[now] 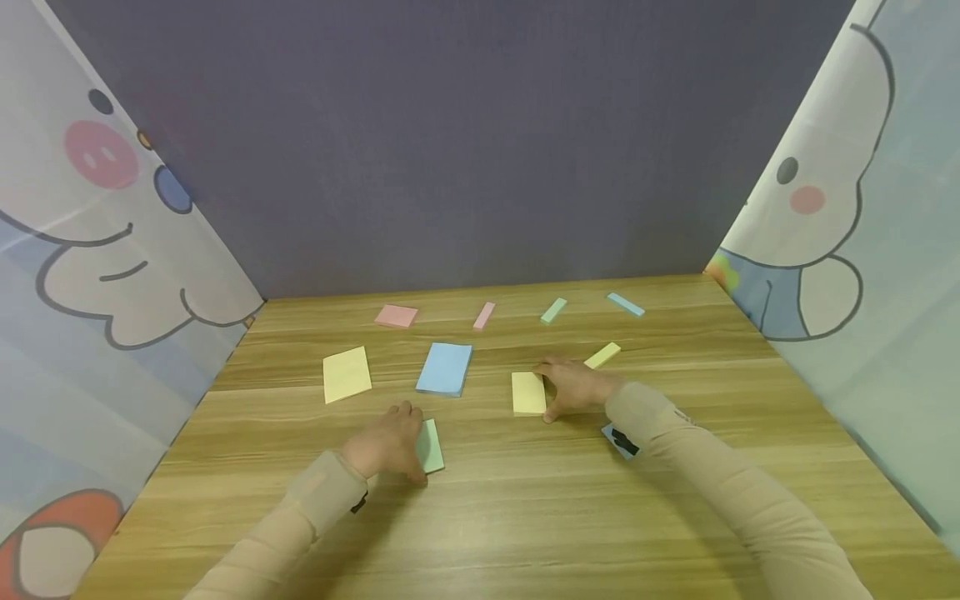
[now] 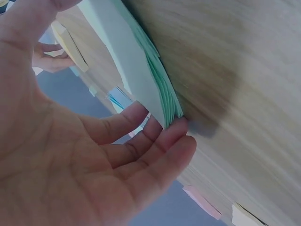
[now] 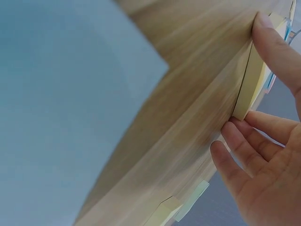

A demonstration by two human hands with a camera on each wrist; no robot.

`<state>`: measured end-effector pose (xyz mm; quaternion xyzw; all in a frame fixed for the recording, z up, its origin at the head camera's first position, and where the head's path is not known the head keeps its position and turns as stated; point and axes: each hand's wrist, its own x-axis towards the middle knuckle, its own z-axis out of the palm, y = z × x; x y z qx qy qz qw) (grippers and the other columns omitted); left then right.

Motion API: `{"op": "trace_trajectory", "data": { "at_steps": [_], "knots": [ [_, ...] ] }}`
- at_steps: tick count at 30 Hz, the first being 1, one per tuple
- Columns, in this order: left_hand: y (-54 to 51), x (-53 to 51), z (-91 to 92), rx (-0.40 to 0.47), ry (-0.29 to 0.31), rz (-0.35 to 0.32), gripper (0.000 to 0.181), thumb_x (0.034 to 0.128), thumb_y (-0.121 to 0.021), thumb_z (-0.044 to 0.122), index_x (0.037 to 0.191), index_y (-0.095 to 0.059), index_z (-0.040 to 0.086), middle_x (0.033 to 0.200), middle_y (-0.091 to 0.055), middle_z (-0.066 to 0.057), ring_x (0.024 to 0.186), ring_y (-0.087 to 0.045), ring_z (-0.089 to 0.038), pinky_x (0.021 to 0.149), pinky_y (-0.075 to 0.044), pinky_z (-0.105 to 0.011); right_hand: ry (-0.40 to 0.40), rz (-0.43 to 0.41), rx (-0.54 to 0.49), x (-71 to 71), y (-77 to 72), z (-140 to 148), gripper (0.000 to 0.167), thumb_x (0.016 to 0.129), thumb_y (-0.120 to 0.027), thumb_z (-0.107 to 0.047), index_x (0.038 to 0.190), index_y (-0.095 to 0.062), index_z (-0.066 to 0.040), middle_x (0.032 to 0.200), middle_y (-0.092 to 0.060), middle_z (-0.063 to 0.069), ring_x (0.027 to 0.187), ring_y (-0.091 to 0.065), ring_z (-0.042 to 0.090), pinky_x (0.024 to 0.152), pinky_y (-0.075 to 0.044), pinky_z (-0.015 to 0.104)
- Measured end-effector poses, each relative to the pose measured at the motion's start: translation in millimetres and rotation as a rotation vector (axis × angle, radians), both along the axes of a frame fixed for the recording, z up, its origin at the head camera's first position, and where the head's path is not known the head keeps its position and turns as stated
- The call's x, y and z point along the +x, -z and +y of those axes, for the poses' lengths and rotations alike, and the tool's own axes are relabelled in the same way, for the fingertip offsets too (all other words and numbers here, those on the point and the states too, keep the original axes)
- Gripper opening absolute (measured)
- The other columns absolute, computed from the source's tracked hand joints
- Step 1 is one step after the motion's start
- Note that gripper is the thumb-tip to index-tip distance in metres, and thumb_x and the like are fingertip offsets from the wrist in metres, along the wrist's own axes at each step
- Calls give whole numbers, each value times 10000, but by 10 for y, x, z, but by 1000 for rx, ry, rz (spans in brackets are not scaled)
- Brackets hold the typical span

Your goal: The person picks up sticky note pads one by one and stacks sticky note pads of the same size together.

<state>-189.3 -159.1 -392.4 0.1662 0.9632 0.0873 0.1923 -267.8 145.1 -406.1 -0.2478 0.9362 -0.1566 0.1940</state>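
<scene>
My left hand grips a green sticky pad near the table's front left; in the left wrist view its fingertips touch one end of the pad, whose sheets fan apart, and the thumb lies at the other end. My right hand holds a small yellow pad by its edges; in the right wrist view thumb and fingers of the hand sit at opposite ends of that pad. A blue pad lies under my right wrist, partly hidden, and looms large in the right wrist view.
A larger yellow pad and a blue pad lie in the middle row. Behind are a pink pad and narrow pink, green and blue strips. A yellow strip lies beyond my right hand.
</scene>
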Motion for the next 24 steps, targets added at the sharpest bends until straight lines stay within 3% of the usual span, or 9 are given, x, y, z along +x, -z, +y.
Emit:
{"op": "trace_trajectory", "data": {
  "at_steps": [8,16,24],
  "knots": [
    [24,-86,11,6,-11,-34,799,491,-885,283,1098,-467,-25,955,-459,-102,878,-412,-256,742,-429,-400,5,3,-7,-6,13,11,921,690,-771,-363,1413,-303,-37,1504,-188,171,1360,-210,386,1075,-210,559],
    [39,-140,10,-19,-31,-64,854,470,-889,295,1131,-444,-12,1000,-467,-116,942,-427,-278,823,-433,-431,-17,5,-21,7,15,16,912,692,-765,-357,1401,-309,-7,1499,-186,193,1363,-196,392,1069,-202,574],
    [46,-160,11,-24,-40,-76,857,451,-895,290,1122,-446,3,1001,-453,-117,938,-425,-274,825,-435,-443,2,3,-17,3,33,12,912,694,-765,-363,1408,-309,-26,1504,-187,176,1366,-195,381,1079,-198,559]
  ]
}}
